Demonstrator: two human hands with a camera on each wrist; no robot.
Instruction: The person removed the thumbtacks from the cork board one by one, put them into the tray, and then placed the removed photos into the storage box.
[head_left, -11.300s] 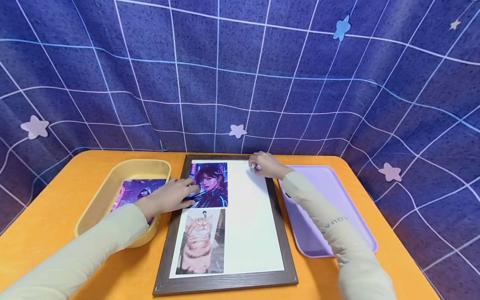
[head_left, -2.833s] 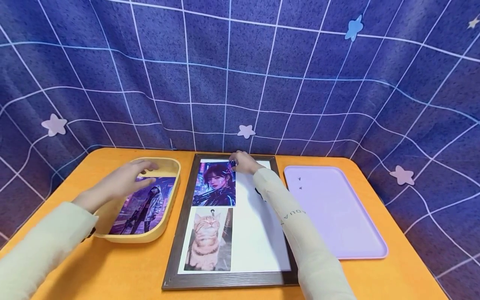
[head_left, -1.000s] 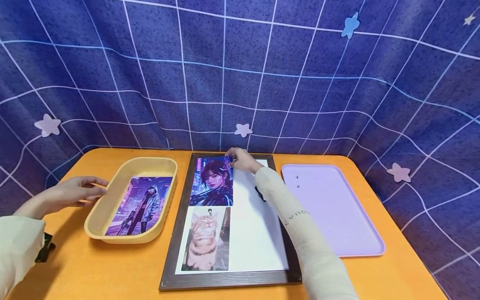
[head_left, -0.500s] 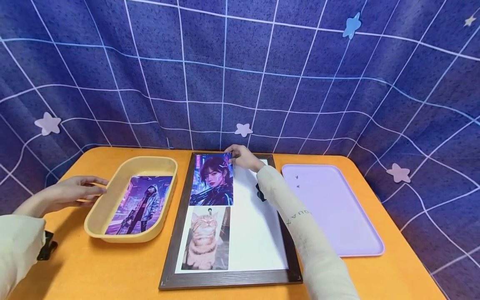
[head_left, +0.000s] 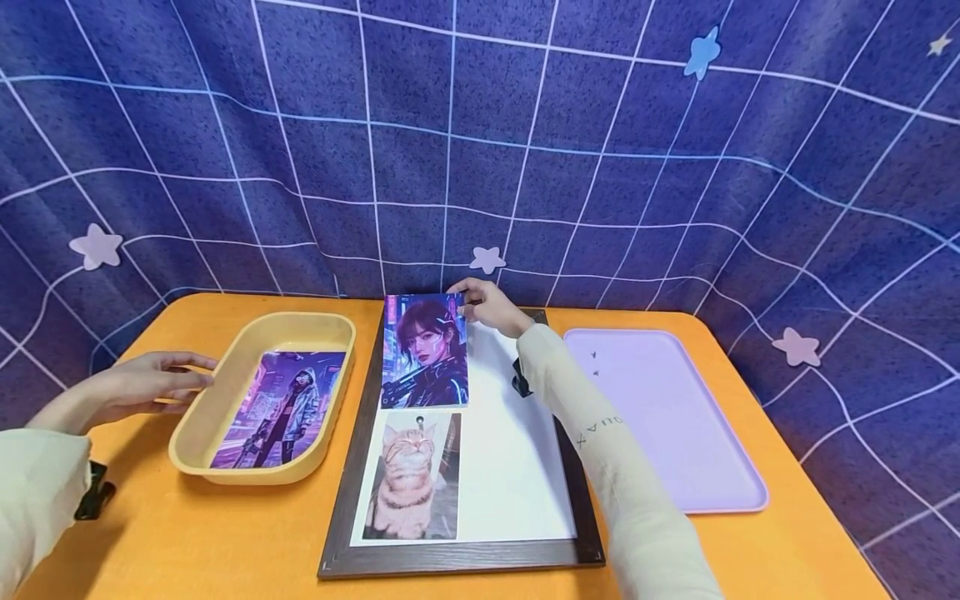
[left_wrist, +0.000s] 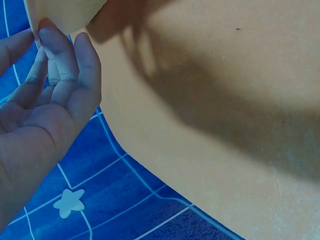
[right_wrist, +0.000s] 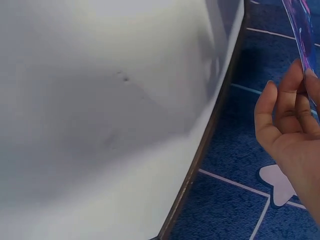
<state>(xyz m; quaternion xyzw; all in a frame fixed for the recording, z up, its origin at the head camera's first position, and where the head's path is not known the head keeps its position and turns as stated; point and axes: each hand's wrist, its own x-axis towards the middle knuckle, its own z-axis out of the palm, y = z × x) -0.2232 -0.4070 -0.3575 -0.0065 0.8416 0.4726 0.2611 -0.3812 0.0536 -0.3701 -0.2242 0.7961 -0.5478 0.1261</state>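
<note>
In the head view my right hand [head_left: 491, 304] pinches the top right corner of a picture print [head_left: 423, 350] of a dark-haired figure in neon purple. The print's upper edge overlaps the far border of a dark-framed white board [head_left: 517, 467]; in the right wrist view the pinched print [right_wrist: 301, 35] is apart from the board. A cat picture [head_left: 411, 479] lies below it on the board, with a small pin [head_left: 420, 422] at its top. My left hand [head_left: 146, 383] holds the left rim of a yellow basin [head_left: 197, 421]. In the left wrist view its fingers meet that rim.
A print of a hooded figure [head_left: 288, 417] lies in the basin. Right of the board is a lilac tray [head_left: 675, 433] with two small dark bits [head_left: 596, 372] on it. A blue gridded cloth [head_left: 420, 167] hangs behind the orange table [head_left: 247, 542].
My left hand has gone from the print's left side to the basin's rim. My right hand has moved to the print's corner and raised it, shifting it toward the far side.
</note>
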